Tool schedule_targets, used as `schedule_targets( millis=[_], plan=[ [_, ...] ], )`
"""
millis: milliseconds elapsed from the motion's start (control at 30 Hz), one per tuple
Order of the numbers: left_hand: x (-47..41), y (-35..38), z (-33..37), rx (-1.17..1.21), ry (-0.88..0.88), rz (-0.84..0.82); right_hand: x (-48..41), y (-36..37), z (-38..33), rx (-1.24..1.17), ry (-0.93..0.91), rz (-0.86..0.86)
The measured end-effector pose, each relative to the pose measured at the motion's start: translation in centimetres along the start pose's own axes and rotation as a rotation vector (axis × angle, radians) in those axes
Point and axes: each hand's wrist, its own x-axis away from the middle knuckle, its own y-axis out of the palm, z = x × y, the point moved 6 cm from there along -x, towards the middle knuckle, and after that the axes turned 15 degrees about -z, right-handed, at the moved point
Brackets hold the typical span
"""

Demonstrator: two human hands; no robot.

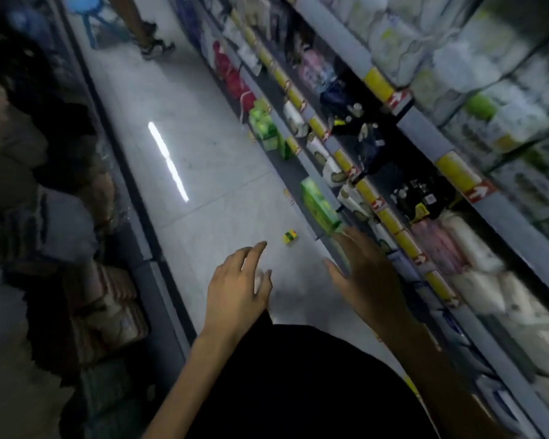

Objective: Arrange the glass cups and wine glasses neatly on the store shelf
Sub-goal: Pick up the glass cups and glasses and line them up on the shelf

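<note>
Hovering over the aisle floor, left hand and right hand are both empty, fingers spread and relaxed. No glass cups or wine glasses can be identified; the store shelf at right is blurred and possibly holds them. Judgement: glass is rigid, slick and fragile; grip cups round the body, wine glasses at the stem.

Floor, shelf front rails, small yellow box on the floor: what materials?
Floor: polished tile or stone, likely; glossy, it mirrors a tube light and shows grid joints. Shelf front rails: probably painted metal, grey matte, with yellow label strips. Small yellow box: looks like printed cardboard; too blurred to be sure.
</note>
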Motion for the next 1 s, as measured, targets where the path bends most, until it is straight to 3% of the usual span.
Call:
schedule_targets(
  millis=[133, 300, 500, 633, 767, 1000],
  plan=[
    [-8.5, -8.6, 3.1, -0.027, 0.316, 0.039, -5.0, -7.7, -4.4, -0.129, 0.099, 0.191],
    [-15.4, -19.3, 12.7, -0.041, 0.758, 0.132, -4.9, -21.0, -9.7, 0.008, 0.138, 0.706],
    [-18.7, -27.5, 25.4, 0.013, 1.185, 0.288, -1.5, -32.9, -11.1, 0.109, 0.224, 1.027],
    [-22.0, -31.4, 32.5, 0.066, 1.235, 0.426, -2.2, -39.7, -8.9, 0.011, 0.278, 1.128],
    [-26.8, -34.5, 37.0, 0.042, 1.054, 0.512, -5.8, -44.2, -6.1, -0.092, 0.318, 1.047],
    [-32.7, -34.3, 40.4, -0.002, 0.932, 0.299, -10.0, -45.4, -4.3, -0.075, 0.288, 1.038]
  ],
)
